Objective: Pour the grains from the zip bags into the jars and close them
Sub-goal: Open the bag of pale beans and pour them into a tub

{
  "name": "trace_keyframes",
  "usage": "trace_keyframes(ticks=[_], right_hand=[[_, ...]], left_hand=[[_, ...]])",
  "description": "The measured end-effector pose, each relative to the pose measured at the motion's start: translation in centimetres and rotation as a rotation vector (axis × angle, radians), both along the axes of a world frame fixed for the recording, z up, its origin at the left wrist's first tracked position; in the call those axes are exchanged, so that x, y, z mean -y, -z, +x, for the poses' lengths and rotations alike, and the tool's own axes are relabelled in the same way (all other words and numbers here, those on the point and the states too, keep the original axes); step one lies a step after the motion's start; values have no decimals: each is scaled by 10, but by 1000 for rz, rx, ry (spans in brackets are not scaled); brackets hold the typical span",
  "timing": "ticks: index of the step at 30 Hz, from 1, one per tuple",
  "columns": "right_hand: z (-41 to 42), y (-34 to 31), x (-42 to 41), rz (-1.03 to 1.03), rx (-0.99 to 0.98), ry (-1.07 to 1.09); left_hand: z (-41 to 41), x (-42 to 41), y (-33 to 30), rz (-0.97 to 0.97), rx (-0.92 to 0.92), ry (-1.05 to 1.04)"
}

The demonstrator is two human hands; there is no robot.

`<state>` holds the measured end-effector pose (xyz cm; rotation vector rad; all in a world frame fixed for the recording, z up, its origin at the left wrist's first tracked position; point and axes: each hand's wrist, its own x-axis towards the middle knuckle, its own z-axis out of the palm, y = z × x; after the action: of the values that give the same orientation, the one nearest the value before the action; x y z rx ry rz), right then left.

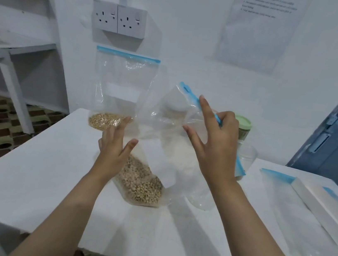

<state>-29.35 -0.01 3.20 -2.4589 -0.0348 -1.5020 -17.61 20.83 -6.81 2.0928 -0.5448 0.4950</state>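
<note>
White table carried everything. Upright zip bag, blue seal on top, stood at far edge against wall, tan grains at bottom. Second zip bag of tan grains lay mid-table, under left hand. Third, clear bag with blue zip was raised beside it. Green-lidded jar stood behind right hand. Left hand was spread, fingers straight, holding nothing. Right hand pinched blue zip strip, other fingers splayed.

Over the white tabletop, the right hand pinches the blue zip edge of a clear bag. The left hand, fingers spread, touches a bag of tan grains lying flat. Another grain bag stands against the wall, and a green-lidded jar sits behind the right hand.
</note>
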Motion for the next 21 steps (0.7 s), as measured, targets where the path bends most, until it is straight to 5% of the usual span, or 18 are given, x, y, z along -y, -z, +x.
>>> trace_keyframes(ticks=[12,18,21], right_hand=[[-18,14,2,102,7,-76],[-23,19,1,96,-36,-46],[-25,20,1,88,-33,-52]], left_hand=[[9,-15,-26,13,74,-14],[1,-18,0,-86,-112,-177],[5,-25,9,-336,-371,-115]])
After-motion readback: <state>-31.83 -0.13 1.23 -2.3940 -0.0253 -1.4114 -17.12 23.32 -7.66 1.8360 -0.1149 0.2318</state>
